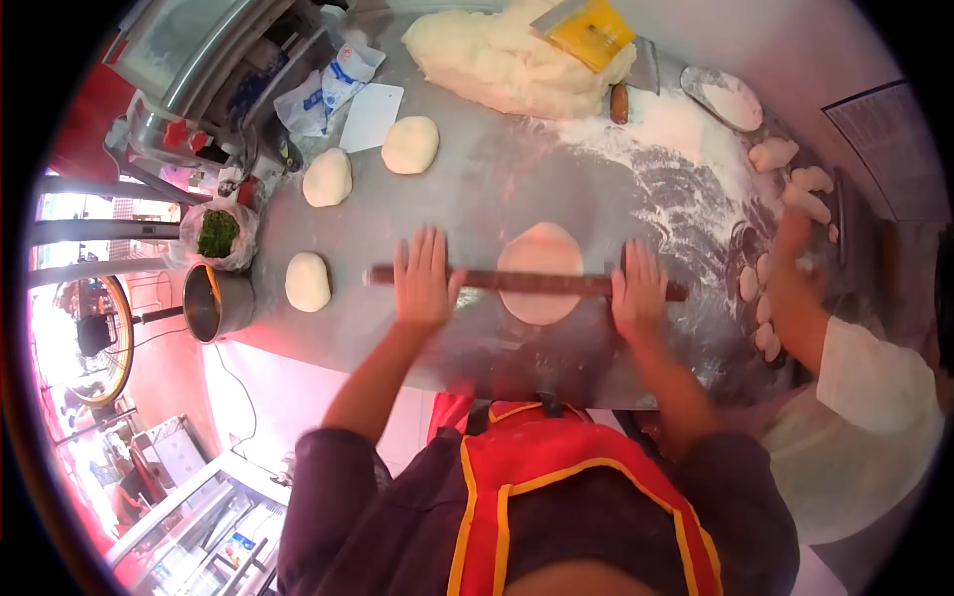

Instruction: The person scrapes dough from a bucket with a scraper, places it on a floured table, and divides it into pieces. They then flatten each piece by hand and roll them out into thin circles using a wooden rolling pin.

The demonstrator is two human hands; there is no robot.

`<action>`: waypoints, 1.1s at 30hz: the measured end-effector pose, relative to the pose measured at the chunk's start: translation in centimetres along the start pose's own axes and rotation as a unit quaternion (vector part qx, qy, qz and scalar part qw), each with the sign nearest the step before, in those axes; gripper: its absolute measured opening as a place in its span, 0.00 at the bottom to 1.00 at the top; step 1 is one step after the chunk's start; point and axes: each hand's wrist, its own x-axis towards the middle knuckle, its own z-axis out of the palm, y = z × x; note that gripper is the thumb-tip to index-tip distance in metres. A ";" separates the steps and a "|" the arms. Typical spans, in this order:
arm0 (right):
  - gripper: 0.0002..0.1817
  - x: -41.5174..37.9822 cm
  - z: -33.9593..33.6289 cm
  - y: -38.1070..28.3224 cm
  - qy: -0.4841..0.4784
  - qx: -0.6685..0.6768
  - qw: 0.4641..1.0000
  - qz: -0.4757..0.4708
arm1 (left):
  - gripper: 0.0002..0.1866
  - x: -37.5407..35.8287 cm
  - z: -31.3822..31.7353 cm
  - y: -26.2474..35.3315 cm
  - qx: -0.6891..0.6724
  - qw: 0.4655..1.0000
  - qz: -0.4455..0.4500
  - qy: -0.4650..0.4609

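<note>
A dark wooden rolling pin [477, 279] lies across a flattened round of dough [541, 254] on the grey work surface [467, 214]. My left hand [424, 283] presses flat on the pin left of the dough, fingers stretched forward over it. On the pin's right part rests my right hand [641, 288], its fingers also stretched out, with some motion blur. Both palms touch the pin; neither hand wraps round it. Several dough balls sit to the left, among them one dough ball [308, 281] level with the pin.
At the back lies a big dough mass [477, 60] with a yellow packet [586, 32] on it. Loose flour [686, 139] covers the right side. A co-worker's arm [800, 298] reaches over small dough pieces there. A metal pot [217, 303] and bagged chopped greens [219, 233] stand left.
</note>
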 end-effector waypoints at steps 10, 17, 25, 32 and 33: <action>0.32 -3.3 -0.5 -0.1 -0.006 0.041 0.998 -0.048 | 0.43 -3.8 -0.5 -0.2 -0.046 0.998 0.042 0.019; 0.26 9.1 2.6 -7.7 -0.173 0.336 0.920 0.102 | 0.20 -6.5 -1.3 0.4 -0.123 0.989 0.076 0.012; 0.12 10.4 6.8 -20.1 -0.268 0.262 0.858 -0.352 | 0.13 -12.0 -4.6 3.6 -0.116 0.992 0.029 0.035; 0.13 4.2 0.3 -7.7 -0.224 0.228 0.947 -0.006 | 0.13 -11.0 -4.6 3.0 -0.086 0.994 0.036 0.065; 0.13 1.1 -0.7 -5.4 -0.160 0.239 0.957 -0.028 | 0.17 -11.4 -3.2 2.6 -0.069 0.997 0.013 0.034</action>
